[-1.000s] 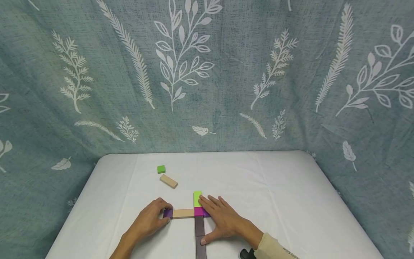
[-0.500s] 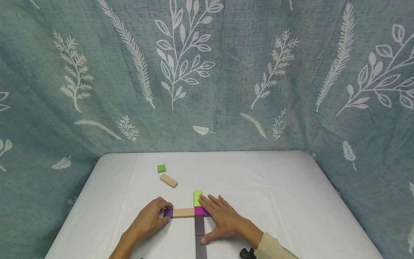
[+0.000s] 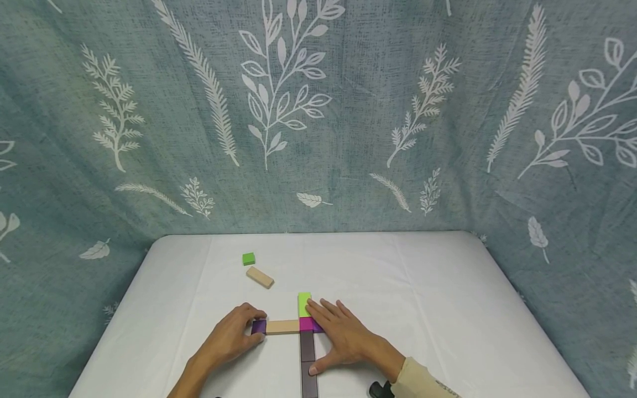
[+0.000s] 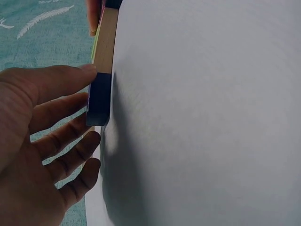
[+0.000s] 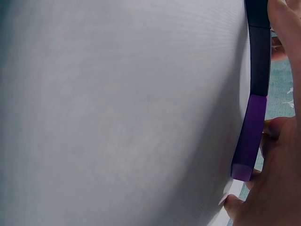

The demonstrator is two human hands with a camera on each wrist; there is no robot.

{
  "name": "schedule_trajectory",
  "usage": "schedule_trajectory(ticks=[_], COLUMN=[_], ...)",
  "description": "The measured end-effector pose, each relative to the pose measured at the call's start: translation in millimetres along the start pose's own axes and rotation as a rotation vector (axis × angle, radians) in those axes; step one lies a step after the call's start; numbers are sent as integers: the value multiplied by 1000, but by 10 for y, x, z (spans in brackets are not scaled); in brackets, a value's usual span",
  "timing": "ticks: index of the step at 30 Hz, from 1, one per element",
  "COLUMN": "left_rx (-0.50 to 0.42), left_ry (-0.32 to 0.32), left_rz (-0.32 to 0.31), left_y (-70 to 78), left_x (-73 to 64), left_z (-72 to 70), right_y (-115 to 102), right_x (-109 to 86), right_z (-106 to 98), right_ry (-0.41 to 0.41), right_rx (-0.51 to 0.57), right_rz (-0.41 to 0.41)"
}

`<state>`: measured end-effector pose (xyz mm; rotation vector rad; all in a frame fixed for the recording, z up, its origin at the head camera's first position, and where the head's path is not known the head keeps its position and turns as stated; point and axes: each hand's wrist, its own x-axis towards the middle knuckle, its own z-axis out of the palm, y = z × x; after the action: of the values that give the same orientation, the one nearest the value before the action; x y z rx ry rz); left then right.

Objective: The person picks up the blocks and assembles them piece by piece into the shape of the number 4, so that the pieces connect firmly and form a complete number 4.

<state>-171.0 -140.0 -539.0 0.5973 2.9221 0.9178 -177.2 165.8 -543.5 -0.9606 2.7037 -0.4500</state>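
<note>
Flat blocks lie joined in a cross on the white table. My left hand [image 3: 229, 336] pinches the purple block [image 3: 259, 327] at the cross's left end between thumb and fingers; it looks dark blue in the left wrist view. Beside it runs a tan block [image 3: 282, 327], up to the magenta block [image 3: 306, 324] at the crossing. A lime block [image 3: 303, 304] points away, and dark grey blocks [image 3: 308, 346] run toward me. My right hand [image 3: 345, 337] is spread, fingertips at the lime block and thumb on a grey one, partly hiding a long purple block [image 5: 249, 136].
A loose tan block [image 3: 260, 277] and a small green block [image 3: 248, 258] lie farther back, left of the cross. Behind the white table [image 3: 423, 287] hangs a leaf-patterned curtain [image 3: 348, 121]. A black object [image 3: 380, 389] shows by the right sleeve.
</note>
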Motion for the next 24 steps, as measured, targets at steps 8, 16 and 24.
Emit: schedule_trajectory(ticks=[8, 16, 24], left_rx=[-39, -55, -48], left_ry=[1, 30, 58], left_rz=[-34, -86, -100], left_y=[-15, 7, -7], left_x=[15, 33, 75], left_z=[7, -10, -21], right_y=[12, 17, 22], right_x=[3, 1, 2], right_z=[12, 29, 27], right_ry=[1, 4, 10], right_rx=[-5, -13, -10], right_rz=[0, -3, -13])
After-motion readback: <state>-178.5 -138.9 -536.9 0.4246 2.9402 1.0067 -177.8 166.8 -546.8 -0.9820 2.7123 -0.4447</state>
